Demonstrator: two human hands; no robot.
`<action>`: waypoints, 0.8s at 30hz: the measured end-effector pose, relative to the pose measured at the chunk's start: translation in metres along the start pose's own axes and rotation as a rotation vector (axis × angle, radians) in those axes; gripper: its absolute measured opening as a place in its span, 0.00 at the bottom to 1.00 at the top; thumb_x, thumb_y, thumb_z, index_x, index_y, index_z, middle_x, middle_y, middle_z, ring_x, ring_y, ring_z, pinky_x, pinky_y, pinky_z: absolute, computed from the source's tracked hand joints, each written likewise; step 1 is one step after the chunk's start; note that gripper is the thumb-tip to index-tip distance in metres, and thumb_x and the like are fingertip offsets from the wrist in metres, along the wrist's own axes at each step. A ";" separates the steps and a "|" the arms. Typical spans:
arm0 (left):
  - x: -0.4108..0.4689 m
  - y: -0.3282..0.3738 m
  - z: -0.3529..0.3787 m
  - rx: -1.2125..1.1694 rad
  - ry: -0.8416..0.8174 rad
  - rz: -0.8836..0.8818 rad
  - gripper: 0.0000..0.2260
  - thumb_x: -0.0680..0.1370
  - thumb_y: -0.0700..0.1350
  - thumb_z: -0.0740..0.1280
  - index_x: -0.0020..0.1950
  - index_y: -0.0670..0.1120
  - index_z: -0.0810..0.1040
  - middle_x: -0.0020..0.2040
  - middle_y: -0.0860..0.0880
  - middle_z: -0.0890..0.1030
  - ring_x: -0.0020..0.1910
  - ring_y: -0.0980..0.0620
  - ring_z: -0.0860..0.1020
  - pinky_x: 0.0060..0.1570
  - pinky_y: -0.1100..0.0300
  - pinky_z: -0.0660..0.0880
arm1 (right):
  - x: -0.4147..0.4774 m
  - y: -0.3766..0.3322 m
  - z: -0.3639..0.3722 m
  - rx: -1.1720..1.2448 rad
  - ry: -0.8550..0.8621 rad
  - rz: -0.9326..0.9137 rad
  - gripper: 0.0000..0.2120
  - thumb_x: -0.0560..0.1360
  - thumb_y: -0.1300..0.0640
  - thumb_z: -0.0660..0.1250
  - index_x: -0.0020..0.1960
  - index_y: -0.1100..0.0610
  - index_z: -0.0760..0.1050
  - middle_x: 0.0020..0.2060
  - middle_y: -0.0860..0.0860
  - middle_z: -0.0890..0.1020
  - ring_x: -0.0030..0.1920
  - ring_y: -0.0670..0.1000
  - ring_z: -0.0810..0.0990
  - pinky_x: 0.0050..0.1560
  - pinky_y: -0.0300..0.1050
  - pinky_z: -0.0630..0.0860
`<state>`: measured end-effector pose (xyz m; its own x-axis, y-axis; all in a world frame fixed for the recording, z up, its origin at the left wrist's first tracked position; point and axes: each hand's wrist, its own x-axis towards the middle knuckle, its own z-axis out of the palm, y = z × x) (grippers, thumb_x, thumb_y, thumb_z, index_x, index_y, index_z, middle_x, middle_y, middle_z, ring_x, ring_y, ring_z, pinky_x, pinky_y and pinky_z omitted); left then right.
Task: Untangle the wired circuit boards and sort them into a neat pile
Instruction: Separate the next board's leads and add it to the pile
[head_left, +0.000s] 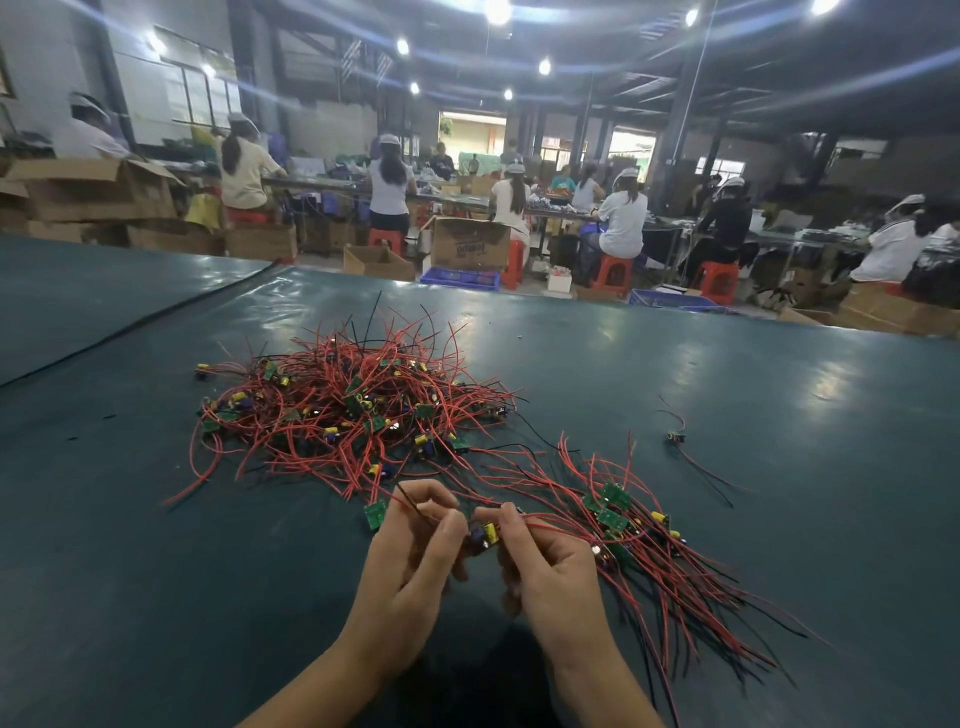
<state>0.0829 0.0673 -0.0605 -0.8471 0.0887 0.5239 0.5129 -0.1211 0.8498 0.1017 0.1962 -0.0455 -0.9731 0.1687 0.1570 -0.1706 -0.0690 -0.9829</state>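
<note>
Wire (410, 501) pinched in left hand (415, 564); board (488, 535) gripped by right hand (550, 571). Tangled heap (353, 410) behind, sorted pile (623, 525) at right.

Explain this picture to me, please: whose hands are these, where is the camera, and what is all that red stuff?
No machine here: a person works with bare hands, and the one camera sits on their head, looking forward and down. So you see the left hand and right hand from above. Between them they hold one wired circuit board, a small board with a yellow part, pinching its thin wires. On the dark green table, farther away, lies a tangled heap of such boards with red and black wires. To the right lies a sorted pile, its wires running roughly one way. One stray board lies apart, farther right. Other workers sit at benches behind.
</note>
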 end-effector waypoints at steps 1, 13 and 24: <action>0.001 -0.001 0.000 -0.012 -0.022 -0.058 0.11 0.74 0.53 0.66 0.50 0.48 0.71 0.35 0.47 0.77 0.30 0.50 0.75 0.29 0.60 0.73 | -0.001 0.000 0.001 0.014 0.007 0.008 0.12 0.71 0.45 0.65 0.42 0.49 0.86 0.22 0.51 0.74 0.27 0.45 0.71 0.31 0.38 0.68; 0.004 -0.003 0.002 0.004 -0.202 -0.202 0.19 0.78 0.55 0.62 0.30 0.47 0.76 0.26 0.50 0.74 0.26 0.56 0.71 0.29 0.64 0.68 | -0.002 -0.002 0.007 -0.009 -0.044 0.044 0.18 0.79 0.57 0.63 0.35 0.51 0.85 0.38 0.53 0.86 0.41 0.49 0.85 0.43 0.38 0.80; 0.006 0.004 0.006 0.069 -0.201 -0.239 0.18 0.75 0.51 0.63 0.26 0.46 0.76 0.24 0.49 0.75 0.24 0.52 0.72 0.27 0.61 0.70 | 0.015 -0.003 -0.017 0.290 0.179 0.174 0.14 0.79 0.57 0.63 0.42 0.57 0.85 0.23 0.46 0.67 0.20 0.42 0.62 0.20 0.35 0.61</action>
<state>0.0806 0.0732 -0.0534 -0.9040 0.3006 0.3039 0.3166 -0.0070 0.9485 0.0906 0.2160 -0.0418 -0.9533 0.2973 -0.0540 -0.0670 -0.3823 -0.9216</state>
